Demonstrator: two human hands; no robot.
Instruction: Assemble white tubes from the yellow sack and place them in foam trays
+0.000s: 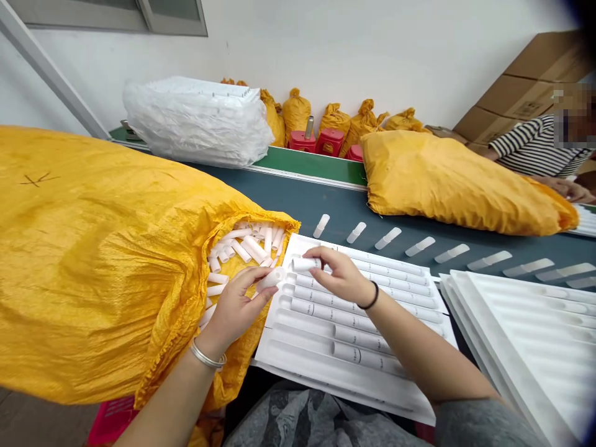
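My left hand (237,304) pinches a short white hollow tube (270,280), its open end facing up and right. Just right of it, my right hand (339,273) has thumb and fingers closed on another white tube (302,265), held low over the top left of a white tray (298,335). The two tubes are close but look apart. Rows of white printed tubes (344,352) lie in the tray's grooves; the two nearest rows stop short of the left end. Left of my hands, a yellow woven sack (116,248) gapes open, with many loose white tubes (254,248) inside.
A row of translucent capped tubes (388,238) stands on the dark conveyor belt (307,192). Stacked white trays (503,347) lie at right. A second yellow sack (447,180) and a plastic-wrapped stack (195,124) sit beyond. A person in a striped sleeve (526,143) is at far right.
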